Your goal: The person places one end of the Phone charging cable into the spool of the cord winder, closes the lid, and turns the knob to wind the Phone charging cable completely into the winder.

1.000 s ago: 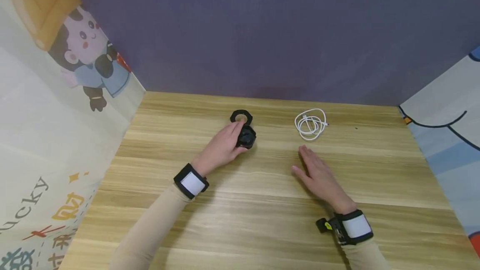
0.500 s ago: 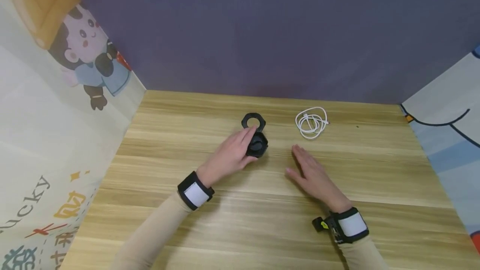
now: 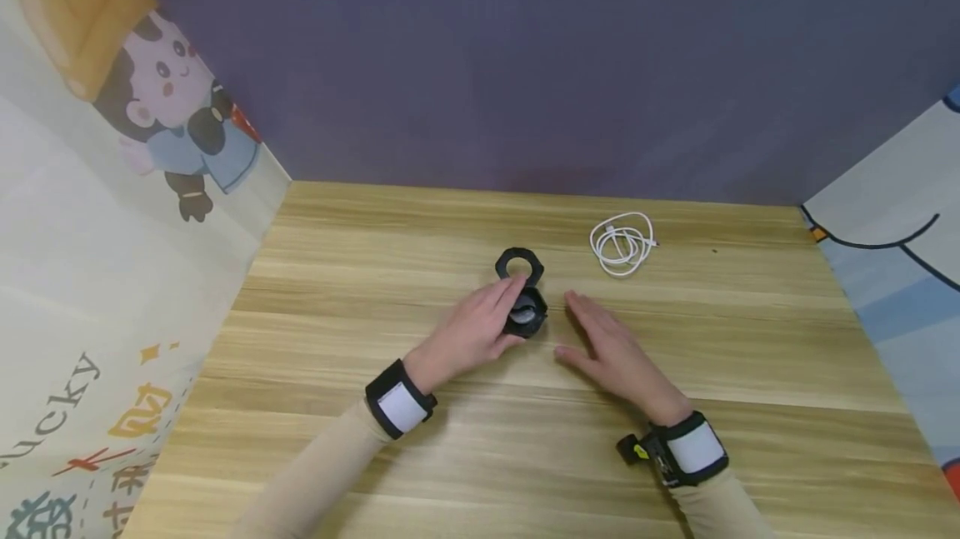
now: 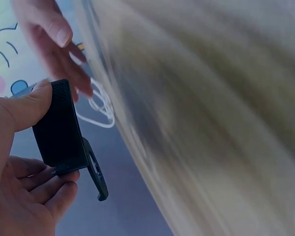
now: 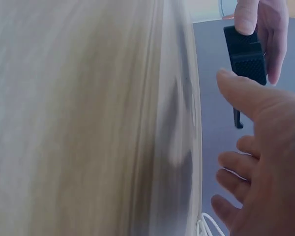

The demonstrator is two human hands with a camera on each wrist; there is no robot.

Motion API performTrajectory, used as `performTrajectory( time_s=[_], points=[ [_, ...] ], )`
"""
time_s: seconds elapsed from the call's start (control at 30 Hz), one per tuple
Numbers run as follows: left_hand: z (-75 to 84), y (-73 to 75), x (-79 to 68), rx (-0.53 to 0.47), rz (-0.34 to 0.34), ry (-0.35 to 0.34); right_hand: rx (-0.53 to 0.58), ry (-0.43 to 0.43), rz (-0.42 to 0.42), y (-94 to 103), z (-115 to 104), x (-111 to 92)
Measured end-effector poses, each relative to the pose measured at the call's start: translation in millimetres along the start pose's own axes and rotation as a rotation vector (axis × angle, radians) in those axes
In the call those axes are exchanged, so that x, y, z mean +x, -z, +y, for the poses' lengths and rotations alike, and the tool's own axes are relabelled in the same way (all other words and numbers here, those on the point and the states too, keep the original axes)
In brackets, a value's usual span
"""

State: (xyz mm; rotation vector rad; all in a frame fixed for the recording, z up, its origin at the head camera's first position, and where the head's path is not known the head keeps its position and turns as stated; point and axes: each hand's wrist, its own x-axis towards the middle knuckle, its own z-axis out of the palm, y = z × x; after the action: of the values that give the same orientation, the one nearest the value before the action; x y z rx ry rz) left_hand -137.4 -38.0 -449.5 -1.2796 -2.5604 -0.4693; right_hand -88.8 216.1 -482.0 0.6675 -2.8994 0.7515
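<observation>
In the head view my left hand (image 3: 468, 329) grips a small black octagonal case (image 3: 531, 324) with a hinged ring-shaped lid (image 3: 536, 267) swung back away from me. Something rounded and glossy shows inside the case. The left wrist view shows the case body (image 4: 59, 130) from the side, my thumb on one edge and fingers on the opposite one, with the lid (image 4: 97, 174) sticking out beyond. My right hand (image 3: 618, 360) holds nothing; its fingers are extended, a short gap to the right of the case. In the right wrist view its thumb overlaps the case (image 5: 247, 55).
A coiled white cable (image 3: 610, 231) lies on the wooden table (image 3: 465, 456) towards the back, right of the case. A dark blue-grey panel (image 3: 525, 64) rises behind the table. Printed cartoon walls (image 3: 67, 214) stand at both sides. Each wrist wears a black strap (image 3: 401, 399).
My left hand has carried the black case to the right and towards me. My right hand has moved slightly left, narrowing the gap between them. The cable has stayed put.
</observation>
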Motion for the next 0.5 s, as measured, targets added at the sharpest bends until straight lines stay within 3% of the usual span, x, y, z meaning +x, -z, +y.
performTrajectory(
  time_s=[0.3, 0.5],
  points=[
    [13.1, -12.4, -5.2, 0.036, -0.027, -0.052, 0.015, 0.082, 0.017, -7.2, -4, 4],
    [17.4, -16.6, -6.5, 0.022, -0.023, -0.046, 0.034, 0.085, 0.008, -9.5, -8, 5]
  ],
)
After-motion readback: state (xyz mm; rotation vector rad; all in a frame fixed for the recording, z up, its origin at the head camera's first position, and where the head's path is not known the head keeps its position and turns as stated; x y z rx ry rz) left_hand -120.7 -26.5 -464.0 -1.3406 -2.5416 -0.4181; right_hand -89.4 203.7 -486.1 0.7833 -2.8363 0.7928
